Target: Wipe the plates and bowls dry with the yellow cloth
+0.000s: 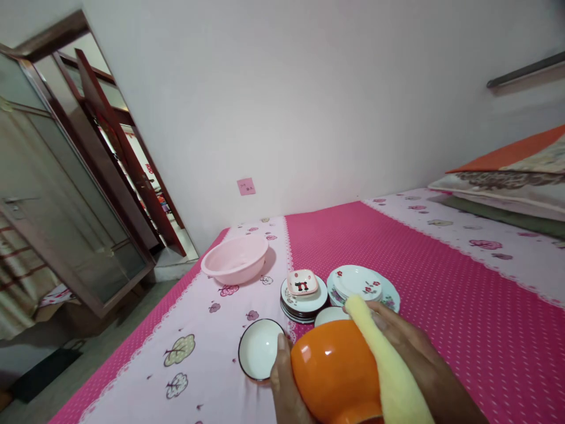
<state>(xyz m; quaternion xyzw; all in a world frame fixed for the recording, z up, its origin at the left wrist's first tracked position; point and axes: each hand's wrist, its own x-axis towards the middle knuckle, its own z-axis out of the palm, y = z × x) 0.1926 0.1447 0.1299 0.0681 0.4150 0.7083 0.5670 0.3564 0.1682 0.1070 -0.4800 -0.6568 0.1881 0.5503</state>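
Observation:
An orange glazed bowl (331, 365) is tilted on its side close in front of me. My left hand (289, 386) grips its left side, the thumb along the rim. In my right hand (406, 341) is a yellow cloth (392, 365), pressed against the bowl's right side. Just left of the orange bowl sits a white bowl with a dark rim (259, 348). Behind it, another white dish (331, 315) shows only in part. A small square dish with a cartoon figure (304, 284) rests on a stack of dark-edged plates (286, 306).
Floral white plates (357, 280) are stacked to the right of the small dish. A pink basin (236, 259) stands farther back on the pink patterned bedspread (353, 229). Folded bedding (512, 182) lies at the right. The bed's left edge drops to the floor near a glass-paned door (57, 165).

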